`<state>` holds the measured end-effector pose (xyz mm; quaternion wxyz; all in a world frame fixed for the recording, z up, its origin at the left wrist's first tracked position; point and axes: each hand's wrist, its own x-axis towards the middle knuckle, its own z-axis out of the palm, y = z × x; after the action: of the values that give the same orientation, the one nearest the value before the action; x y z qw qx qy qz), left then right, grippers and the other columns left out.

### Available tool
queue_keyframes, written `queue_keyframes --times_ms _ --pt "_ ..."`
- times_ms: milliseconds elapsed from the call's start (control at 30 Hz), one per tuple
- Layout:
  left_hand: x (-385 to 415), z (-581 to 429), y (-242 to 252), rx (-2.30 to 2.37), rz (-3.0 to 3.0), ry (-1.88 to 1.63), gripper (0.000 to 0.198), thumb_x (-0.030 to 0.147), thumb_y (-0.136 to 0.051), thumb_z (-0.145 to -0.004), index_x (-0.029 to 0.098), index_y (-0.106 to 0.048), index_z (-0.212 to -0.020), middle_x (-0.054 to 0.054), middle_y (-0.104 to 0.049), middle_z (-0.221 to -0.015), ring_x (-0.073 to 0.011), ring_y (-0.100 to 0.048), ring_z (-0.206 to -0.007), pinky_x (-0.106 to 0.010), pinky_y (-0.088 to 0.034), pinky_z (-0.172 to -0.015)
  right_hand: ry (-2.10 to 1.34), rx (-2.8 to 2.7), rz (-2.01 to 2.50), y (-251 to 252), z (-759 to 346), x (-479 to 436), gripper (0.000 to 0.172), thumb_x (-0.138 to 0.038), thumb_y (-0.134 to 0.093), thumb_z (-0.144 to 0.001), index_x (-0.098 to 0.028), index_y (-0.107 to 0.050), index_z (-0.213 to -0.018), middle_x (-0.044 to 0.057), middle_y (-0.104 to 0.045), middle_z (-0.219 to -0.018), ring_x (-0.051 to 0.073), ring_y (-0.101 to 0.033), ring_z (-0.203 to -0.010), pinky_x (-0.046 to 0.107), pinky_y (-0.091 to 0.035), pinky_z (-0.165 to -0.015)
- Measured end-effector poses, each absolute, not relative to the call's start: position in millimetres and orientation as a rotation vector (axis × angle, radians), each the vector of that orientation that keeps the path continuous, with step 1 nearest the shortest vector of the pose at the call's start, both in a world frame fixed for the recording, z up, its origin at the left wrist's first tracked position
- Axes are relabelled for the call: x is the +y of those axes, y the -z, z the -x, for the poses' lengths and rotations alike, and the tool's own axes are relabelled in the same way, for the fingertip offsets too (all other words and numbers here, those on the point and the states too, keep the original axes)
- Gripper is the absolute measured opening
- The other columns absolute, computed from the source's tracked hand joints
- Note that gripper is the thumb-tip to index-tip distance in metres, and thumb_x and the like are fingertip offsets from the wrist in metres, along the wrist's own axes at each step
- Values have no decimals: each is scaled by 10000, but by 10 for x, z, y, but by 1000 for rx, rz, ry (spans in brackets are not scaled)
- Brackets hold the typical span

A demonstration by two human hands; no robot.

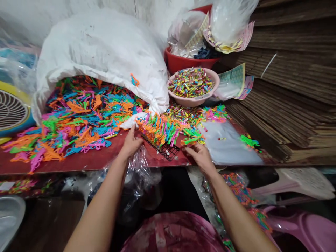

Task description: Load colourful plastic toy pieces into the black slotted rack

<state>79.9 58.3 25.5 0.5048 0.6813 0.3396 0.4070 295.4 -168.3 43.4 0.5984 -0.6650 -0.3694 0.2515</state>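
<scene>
Pink tub: a round pink plastic tub sits lowest in view, below the front edge of the red table, between the two forearms
Clear bag: a crumpled clear plastic bag hangs over the table's front edge, just under the left wrist
Left hand: the left hand rests near the front edge at the left end of the rack; the thumb stands well apart from the loosely bent fingers, which touch the first pieces and grip nothing that shows
Right hand: the right hand lies at the front edge, right of the rack; its fingers are curled narrow, the tips touching a green plastic piece; cannot tell whether they pinch it
Rack: a black wire rack stands between the hands, running back and left from the front edge
Row: orange, green, blue and pink plastic pieces stand packed along the rack
Sheets: flat clear plastic sheets lie just right of the right hand
Heap: loose bright plastic pieces cover the table's left half
Sack: a large white woven sack lies open over the heap at the back
Bowl: a pink bowl of small striped rolls sits at the back, right of the sack
Basin: a red plastic basin stands behind the bowl
Cardboard: stacked brown corrugated cardboard fills the back right corner
</scene>
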Motion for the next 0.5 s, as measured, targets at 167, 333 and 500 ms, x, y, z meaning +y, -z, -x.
queue_keyframes --times_ms 167,333,500 --pt "534 -881 -231 680 -1419 -889 703 291 -741 -634 156 -528 -1290 -105 -627 -1288 -242 -617 -1108 -389 -502 -970 -431 -917 1561 -412 -2858 -1737 244 -435 -698 -778 -209 -616 -734 0 -629 -726 151 -583 -679 258 -479 -602" --pt "393 -694 -238 766 -1531 -912 639 394 -766 -653 145 -565 -1206 -103 -669 -1210 -244 -625 -1094 -399 -484 -987 -548 -601 1412 -418 -2703 -1804 336 -443 -787 -671 -217 -621 -855 -7 -669 -684 173 -657 -621 313 -565 -624" --pt "14 -364 -250 1102 -1757 -904 544 475 -762 -674 148 -627 -1087 -75 -716 -1017 -232 -661 -918 -383 -519 -884 -575 -711 1511 -513 -2595 -1986 316 -454 -751 -730 -197 -700 -905 55 -741 -841 208 -708 -735 344 -591 -687"
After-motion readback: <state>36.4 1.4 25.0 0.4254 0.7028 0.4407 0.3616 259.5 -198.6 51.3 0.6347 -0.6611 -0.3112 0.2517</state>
